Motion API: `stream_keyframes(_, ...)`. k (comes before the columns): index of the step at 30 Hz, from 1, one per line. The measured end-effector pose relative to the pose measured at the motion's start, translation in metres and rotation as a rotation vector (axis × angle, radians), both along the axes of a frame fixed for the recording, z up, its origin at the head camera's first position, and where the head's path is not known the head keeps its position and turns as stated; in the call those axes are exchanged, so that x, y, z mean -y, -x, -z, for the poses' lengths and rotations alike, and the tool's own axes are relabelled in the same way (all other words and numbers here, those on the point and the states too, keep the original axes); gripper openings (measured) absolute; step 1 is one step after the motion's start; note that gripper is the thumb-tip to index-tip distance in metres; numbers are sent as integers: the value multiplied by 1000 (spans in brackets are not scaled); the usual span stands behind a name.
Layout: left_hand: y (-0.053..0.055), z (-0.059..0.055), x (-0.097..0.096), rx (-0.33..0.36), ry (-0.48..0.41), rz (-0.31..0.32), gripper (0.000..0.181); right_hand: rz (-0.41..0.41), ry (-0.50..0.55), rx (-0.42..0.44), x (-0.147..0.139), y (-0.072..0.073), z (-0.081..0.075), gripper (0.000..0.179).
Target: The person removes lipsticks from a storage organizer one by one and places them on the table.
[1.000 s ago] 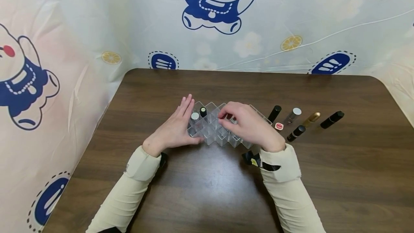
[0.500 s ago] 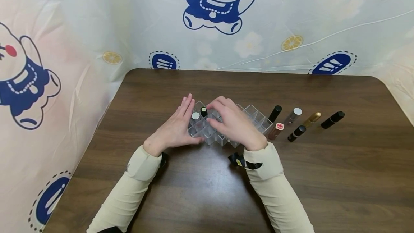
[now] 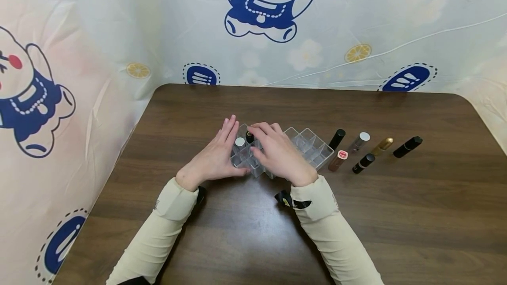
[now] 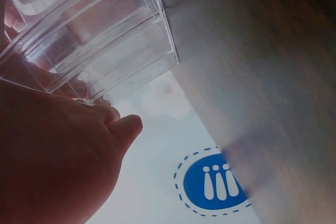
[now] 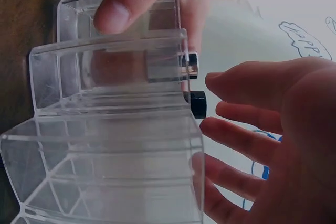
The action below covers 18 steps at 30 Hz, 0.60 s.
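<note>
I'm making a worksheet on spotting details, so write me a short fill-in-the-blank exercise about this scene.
The left hand is at the ____ end of the clear organizer.
Beside the organizer's silvery cap, the cap nearer the right hand is ____.
The number of tubes on the table outside the organizer is ____.
Between the silver-capped tube and the rightmost black tube is a ____ tube.
Missing words: left; black; six; gold.
</note>
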State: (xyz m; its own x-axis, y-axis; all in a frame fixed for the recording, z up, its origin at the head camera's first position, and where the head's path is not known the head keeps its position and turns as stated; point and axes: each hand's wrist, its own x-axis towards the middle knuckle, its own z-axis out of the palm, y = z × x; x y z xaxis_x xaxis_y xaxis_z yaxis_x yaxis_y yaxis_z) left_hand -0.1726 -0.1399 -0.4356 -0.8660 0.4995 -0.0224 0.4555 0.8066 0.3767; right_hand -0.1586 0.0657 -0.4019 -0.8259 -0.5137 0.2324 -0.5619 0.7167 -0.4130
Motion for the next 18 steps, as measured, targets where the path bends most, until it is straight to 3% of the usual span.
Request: stream_keyframes(18, 1, 1, 0, 8, 15, 5, 122, 28, -33, -35, 6, 2, 7, 39)
